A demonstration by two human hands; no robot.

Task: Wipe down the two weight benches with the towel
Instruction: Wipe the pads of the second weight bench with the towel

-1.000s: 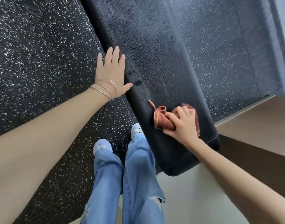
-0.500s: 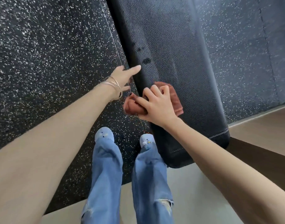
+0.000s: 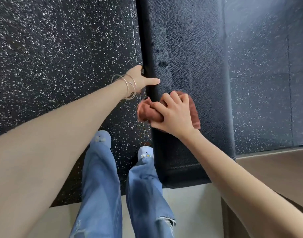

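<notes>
Fingers (image 3: 175,97) of right hand (image 3: 173,117) clutch towel (image 3: 147,111) — atop bench (image 3: 190,48).

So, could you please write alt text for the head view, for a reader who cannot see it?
The right hand grips a bunched reddish towel on a black padded bench, at its left edge. The left hand holds that edge just beyond, thumb on top. Below are legs in blue jeans on a speckled dark floor.
</notes>
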